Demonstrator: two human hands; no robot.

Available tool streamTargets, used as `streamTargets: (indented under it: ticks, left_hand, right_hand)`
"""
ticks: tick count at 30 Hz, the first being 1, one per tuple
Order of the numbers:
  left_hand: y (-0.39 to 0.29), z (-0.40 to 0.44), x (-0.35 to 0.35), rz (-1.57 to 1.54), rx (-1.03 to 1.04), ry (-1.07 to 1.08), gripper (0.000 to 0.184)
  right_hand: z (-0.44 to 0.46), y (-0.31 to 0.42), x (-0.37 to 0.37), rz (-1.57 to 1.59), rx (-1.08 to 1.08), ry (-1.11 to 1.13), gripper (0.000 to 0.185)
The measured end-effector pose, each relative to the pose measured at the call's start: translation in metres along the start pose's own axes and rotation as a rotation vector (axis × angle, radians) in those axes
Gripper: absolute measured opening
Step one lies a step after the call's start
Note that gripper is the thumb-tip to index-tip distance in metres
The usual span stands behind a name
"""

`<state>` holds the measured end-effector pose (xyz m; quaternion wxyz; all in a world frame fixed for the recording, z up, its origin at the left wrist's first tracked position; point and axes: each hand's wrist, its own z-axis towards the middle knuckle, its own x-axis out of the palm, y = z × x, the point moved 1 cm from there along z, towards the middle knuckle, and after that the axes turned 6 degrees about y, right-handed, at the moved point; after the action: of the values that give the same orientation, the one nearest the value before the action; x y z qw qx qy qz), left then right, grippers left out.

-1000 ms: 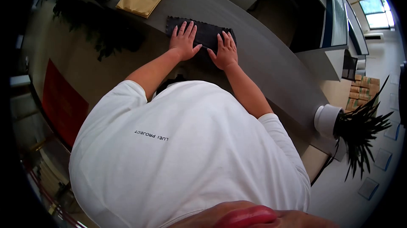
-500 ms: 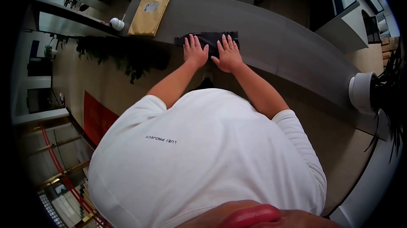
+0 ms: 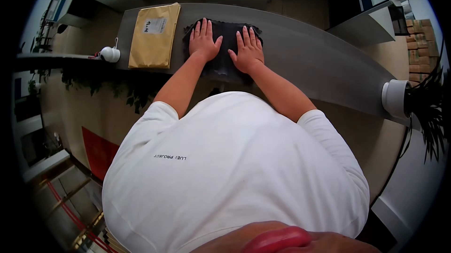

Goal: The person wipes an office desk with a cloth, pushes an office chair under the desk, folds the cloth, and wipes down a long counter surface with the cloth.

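A dark cloth (image 3: 222,67) lies spread on the grey counter (image 3: 300,41), its near edge hanging over the counter's front. My left hand (image 3: 204,43) rests flat on the cloth's left part, fingers stretched forward and thumb out to the side. On the right part lies my right hand (image 3: 247,53), palm down with its fingers apart. Neither hand grips the cloth. Left of the cloth, close to my left hand, is a tan padded envelope (image 3: 152,46) with a pale label bearing handwriting.
A small white camera-like device (image 3: 110,54) stands at the counter's left end, above dark leafy plants (image 3: 127,86). Toward the right end is a white pot (image 3: 395,98) with a spiky plant. Stacked brown boxes (image 3: 420,48) stand beyond, at the far right.
Both hands have moved forward on the counter and slightly apart. More of the dark cloth shows, now spread wider and deeper. The view has shifted, so the envelope appears lower and further left.
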<state>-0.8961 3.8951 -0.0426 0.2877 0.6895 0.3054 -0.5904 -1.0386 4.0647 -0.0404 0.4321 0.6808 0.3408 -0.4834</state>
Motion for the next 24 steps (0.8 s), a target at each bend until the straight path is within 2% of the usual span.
streamTargets:
  ticks: [6, 7, 8, 9, 10, 11, 12, 14, 15, 18, 22, 23, 24]
  left_hand:
    - [0.023, 0.106, -0.012, -0.021, 0.108, -0.021, 0.090]
    - [0.029, 0.123, -0.010, -0.021, 0.126, -0.098, 0.085]
    - [0.031, 0.139, -0.012, -0.035, 0.129, -0.054, 0.081]
    - [0.032, 0.150, -0.019, -0.045, 0.136, -0.007, 0.077]
    - [0.032, 0.160, -0.025, -0.051, 0.145, 0.040, 0.075]
    - [0.031, 0.170, -0.027, -0.050, 0.180, 0.030, 0.064]
    - [0.026, 0.177, -0.040, -0.057, 0.159, 0.136, 0.063]
    - [0.018, 0.187, -0.057, -0.057, 0.118, 0.353, 0.060]
    - [0.021, 0.188, -0.054, -0.085, 0.140, 0.244, 0.057]
    - [0.022, 0.200, -0.034, -0.166, 0.125, 0.127, 0.055]
    - [0.023, 0.204, -0.031, -0.218, 0.139, 0.148, 0.053]
    - [0.028, 0.202, -0.027, -0.178, 0.165, 0.078, 0.053]
    - [0.033, 0.198, -0.019, -0.136, 0.191, 0.008, 0.055]
  right_hand:
    - [0.101, 0.002, -0.004, -0.082, 0.062, -0.090, 0.090]
    - [0.122, 0.002, -0.004, -0.094, 0.074, -0.081, 0.091]
    - [0.137, 0.001, -0.007, -0.102, 0.087, -0.070, 0.092]
    - [0.148, 0.000, -0.009, -0.086, 0.078, -0.177, 0.084]
    - [0.165, -0.001, -0.018, -0.065, 0.144, -0.023, 0.078]
    - [0.187, -0.004, -0.033, -0.043, 0.215, 0.140, 0.073]
    - [0.203, -0.009, -0.048, -0.016, 0.279, 0.285, 0.070]
    - [0.222, -0.008, -0.059, 0.015, 0.315, 0.313, 0.058]
    - [0.222, -0.001, -0.063, 0.036, 0.334, 0.329, 0.055]
    - [0.225, 0.017, -0.061, -0.213, 0.185, 0.209, 0.056]
    - [0.206, 0.029, -0.031, 0.044, 0.224, 0.031, 0.058]
    - [0.195, 0.036, -0.028, -0.120, 0.240, -0.058, 0.066]
    - [0.187, 0.033, -0.018, -0.132, 0.217, -0.111, 0.069]
